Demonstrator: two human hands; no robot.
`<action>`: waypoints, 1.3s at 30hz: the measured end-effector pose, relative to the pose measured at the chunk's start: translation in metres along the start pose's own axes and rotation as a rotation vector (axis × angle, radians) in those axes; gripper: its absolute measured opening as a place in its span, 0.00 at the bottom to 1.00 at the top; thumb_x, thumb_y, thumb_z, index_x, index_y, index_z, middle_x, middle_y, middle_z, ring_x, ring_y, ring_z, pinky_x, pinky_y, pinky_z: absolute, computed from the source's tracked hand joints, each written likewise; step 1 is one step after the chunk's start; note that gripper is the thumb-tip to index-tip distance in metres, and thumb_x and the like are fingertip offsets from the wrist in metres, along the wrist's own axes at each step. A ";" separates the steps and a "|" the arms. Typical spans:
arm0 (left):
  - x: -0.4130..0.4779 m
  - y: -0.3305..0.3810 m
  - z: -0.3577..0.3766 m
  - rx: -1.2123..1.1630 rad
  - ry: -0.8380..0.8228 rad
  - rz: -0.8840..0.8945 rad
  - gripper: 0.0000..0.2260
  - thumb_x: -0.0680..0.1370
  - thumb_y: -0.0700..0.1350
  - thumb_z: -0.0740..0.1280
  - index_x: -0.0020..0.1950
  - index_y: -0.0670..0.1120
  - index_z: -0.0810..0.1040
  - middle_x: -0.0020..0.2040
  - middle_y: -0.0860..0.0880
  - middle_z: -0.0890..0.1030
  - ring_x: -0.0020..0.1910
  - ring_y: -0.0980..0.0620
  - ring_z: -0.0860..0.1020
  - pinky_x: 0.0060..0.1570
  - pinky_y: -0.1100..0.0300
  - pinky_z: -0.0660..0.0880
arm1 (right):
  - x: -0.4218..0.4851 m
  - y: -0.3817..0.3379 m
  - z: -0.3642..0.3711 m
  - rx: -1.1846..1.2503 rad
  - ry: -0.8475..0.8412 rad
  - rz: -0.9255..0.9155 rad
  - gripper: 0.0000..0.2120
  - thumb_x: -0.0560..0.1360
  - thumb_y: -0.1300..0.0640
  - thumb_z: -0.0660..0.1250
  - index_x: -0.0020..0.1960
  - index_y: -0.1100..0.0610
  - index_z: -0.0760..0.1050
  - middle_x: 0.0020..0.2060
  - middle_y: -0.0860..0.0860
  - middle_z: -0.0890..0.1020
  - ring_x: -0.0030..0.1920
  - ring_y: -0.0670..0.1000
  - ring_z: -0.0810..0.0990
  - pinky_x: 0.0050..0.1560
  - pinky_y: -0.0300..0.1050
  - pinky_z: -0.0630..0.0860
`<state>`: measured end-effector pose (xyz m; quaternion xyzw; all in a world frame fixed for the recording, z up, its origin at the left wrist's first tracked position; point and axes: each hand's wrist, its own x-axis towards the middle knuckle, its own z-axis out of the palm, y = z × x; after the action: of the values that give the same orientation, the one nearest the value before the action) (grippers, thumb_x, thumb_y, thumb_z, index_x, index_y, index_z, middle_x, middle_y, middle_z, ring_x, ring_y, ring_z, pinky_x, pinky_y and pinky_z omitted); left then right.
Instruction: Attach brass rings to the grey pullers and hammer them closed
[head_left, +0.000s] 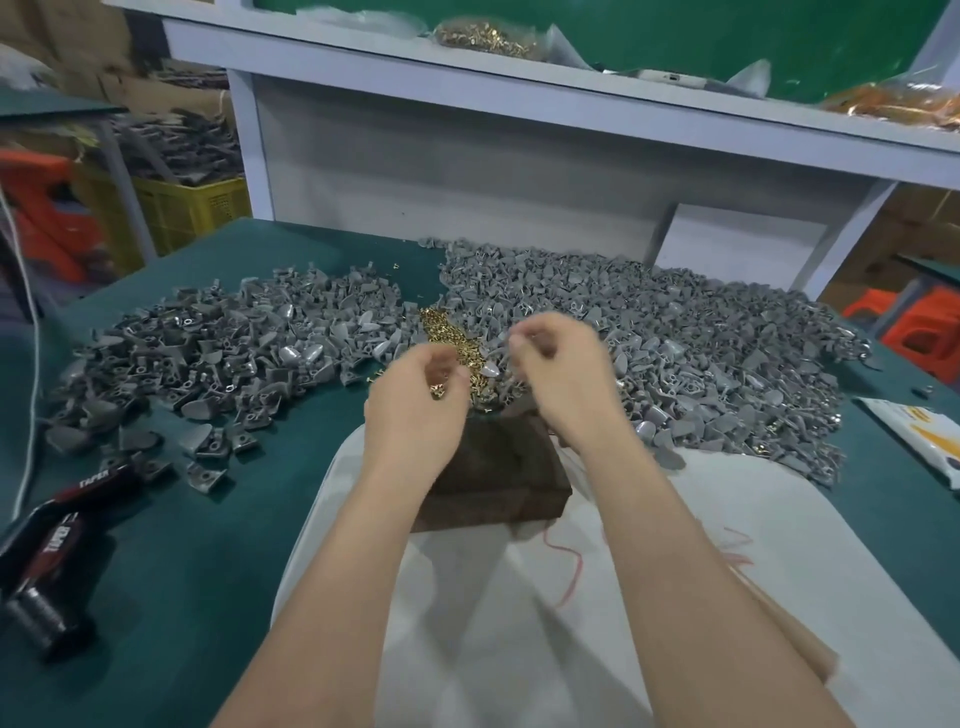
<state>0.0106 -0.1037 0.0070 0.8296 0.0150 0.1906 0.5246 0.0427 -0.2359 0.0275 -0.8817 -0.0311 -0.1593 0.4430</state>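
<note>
1. Blur smears both hands. Our left hand (415, 402) is curled round a few of the rings (451, 336). Our right hand (566, 374) pinches thumb to fingers, but we cannot tell what, if anything, it holds.
2. The ring heap lies just beyond the hands, between two spreads of grey pullers (665, 332). The hands cover its near end.
3. Our wrists hide part of the wooden block (498, 467) on the white cloth (519, 613).
4. A black-and-red tool (57, 540) is cut off at the left edge of the desk (197, 582), and a packet (919, 441) at the right.
5. Bare desk lies near left, between tool and cloth.
</note>
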 end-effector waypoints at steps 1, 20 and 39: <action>0.003 -0.001 -0.003 -0.091 0.094 -0.039 0.10 0.79 0.43 0.64 0.59 0.48 0.78 0.51 0.56 0.78 0.51 0.58 0.76 0.55 0.63 0.70 | 0.013 0.001 -0.004 0.000 0.086 0.037 0.08 0.78 0.57 0.64 0.55 0.50 0.76 0.49 0.46 0.81 0.41 0.45 0.79 0.50 0.44 0.79; 0.023 -0.020 -0.030 -0.936 0.702 -0.517 0.08 0.79 0.38 0.56 0.53 0.50 0.70 0.50 0.51 0.74 0.44 0.58 0.72 0.43 0.66 0.66 | 0.032 -0.040 0.116 -0.545 -0.520 -0.256 0.16 0.76 0.60 0.65 0.63 0.54 0.76 0.60 0.54 0.78 0.59 0.56 0.76 0.57 0.47 0.74; 0.022 -0.023 -0.018 -0.910 0.469 -0.504 0.10 0.79 0.42 0.60 0.57 0.54 0.72 0.46 0.56 0.74 0.44 0.61 0.73 0.48 0.64 0.67 | 0.038 -0.057 0.077 0.025 -0.416 -0.164 0.07 0.74 0.63 0.67 0.50 0.53 0.75 0.44 0.48 0.79 0.47 0.50 0.80 0.47 0.41 0.75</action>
<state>0.0286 -0.0730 0.0002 0.4263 0.2448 0.2258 0.8410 0.0872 -0.1440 0.0405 -0.8845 -0.1955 -0.0094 0.4236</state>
